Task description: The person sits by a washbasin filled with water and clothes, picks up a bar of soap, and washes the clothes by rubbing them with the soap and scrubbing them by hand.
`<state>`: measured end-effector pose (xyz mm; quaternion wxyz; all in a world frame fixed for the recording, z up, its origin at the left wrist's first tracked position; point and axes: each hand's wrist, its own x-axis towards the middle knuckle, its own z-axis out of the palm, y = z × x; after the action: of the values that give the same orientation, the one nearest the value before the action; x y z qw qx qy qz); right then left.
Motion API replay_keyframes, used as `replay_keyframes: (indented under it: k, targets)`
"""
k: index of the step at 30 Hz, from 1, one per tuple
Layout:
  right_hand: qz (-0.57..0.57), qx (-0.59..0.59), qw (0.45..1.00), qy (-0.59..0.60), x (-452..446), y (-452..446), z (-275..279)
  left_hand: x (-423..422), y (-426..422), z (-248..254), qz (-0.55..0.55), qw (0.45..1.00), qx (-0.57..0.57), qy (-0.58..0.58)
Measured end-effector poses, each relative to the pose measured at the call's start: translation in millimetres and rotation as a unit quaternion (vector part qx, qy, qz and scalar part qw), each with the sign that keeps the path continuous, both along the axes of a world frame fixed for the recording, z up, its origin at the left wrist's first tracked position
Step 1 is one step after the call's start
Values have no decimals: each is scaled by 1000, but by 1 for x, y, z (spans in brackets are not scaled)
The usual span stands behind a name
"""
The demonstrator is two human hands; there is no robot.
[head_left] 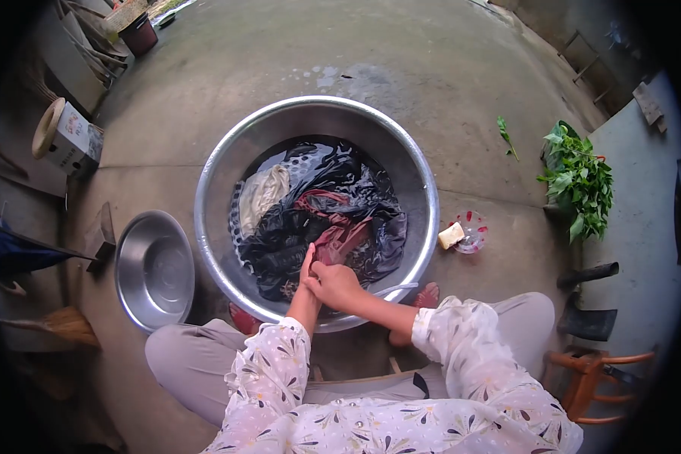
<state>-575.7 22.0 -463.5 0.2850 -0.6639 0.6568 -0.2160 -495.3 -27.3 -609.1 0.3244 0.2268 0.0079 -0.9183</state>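
A large metal basin (pixel 209 189) of dark water holds soaked clothes. Over its near side my two hands meet. My left hand (pixel 305 281) is turned edge-up, its visible fingers stretched towards a wet dusty-red cloth (pixel 346 238). Against it lies my right hand (pixel 335 286), curled, its thumb on the left hand; its fingertips and anything within them are hidden. Dark garments (pixel 280 246) fill the middle of the basin, and a cream cloth (pixel 263 195) lies at the left over a dotted one (pixel 301 168). A pale strip (pixel 396 288) crosses the near right rim.
A smaller metal basin (pixel 156 266) stands left of the big one. To the right, a soap bar (pixel 451 235) rests beside a clear red-marked dish (pixel 472 231). Leafy greens (pixel 579 178), a cleaver-like blade (pixel 589 323) and a wooden chair (pixel 594 374) line the right side.
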Motion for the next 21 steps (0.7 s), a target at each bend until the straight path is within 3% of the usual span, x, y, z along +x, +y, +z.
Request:
replay_keyframes:
  k: [2,3,4,6,8,10,11,12,14,15,17,20,21]
  targets:
    - [-33,-44,998,41,-6,-4,-18,-3,1,18,11,999,43,-26]
    - [-69,-51,994,69,-16,-11,-34,-15,2,46,-7,968,70,-240]
    - [-106,-58,988,94,-27,-18,-49,-29,5,66,-24,891,92,-444]
    - [-94,-21,979,182,-58,-24,-75,-34,12,42,44,945,-8,-325]
    - [-170,35,978,119,-74,-16,-99,-41,13,89,23,904,-94,-417]
    - [-47,66,975,207,-105,-21,-151,-36,5,96,53,927,-62,-366]
    - [-114,86,971,193,-107,-28,-149,-31,4,87,58,924,-48,-374]
    - [-249,120,961,19,-111,-29,-146,-26,2,78,63,921,-35,-383]
    - [-295,95,950,-39,-107,-46,-120,-17,5,57,64,921,13,-385]
    - [-285,136,934,-165,-104,-60,-118,-13,9,46,61,922,48,-379]
    - [-250,211,853,-407,-94,-87,-116,-8,20,19,54,926,116,-354]
    - [-263,171,871,-377,-66,-92,-62,-1,27,24,64,926,133,-348]
    - [-198,93,952,-216,-77,-102,-97,0,24,29,57,926,130,-351]
